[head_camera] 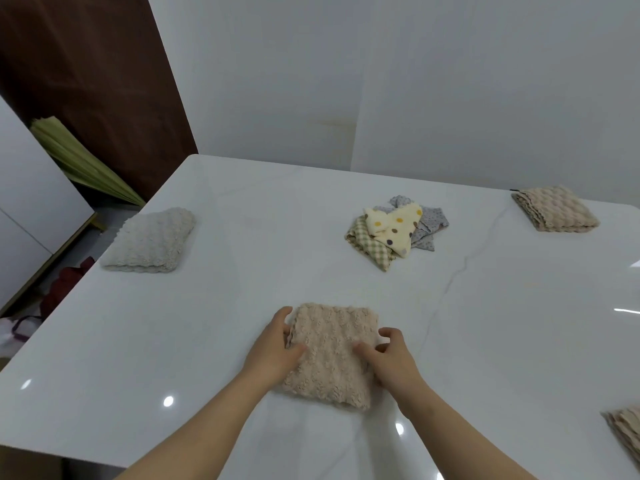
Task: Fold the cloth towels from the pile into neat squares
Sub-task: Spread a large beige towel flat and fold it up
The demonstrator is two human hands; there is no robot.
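Table (485,323), edge towel (625,433) half cropped

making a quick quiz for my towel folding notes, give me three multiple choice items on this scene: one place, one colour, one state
1. Where is the pile? A on the floor; B middle of the table, beyond the near beige towel; C on a chair.
2. Its top cloth is? A pale yellow, dotted; B red; C black.
3. The near beige towel is? A hanging; B balled up; C folded flat.
B, it lies past the towel; A, coloured dots show; C, left hand and right hand grip its edges.
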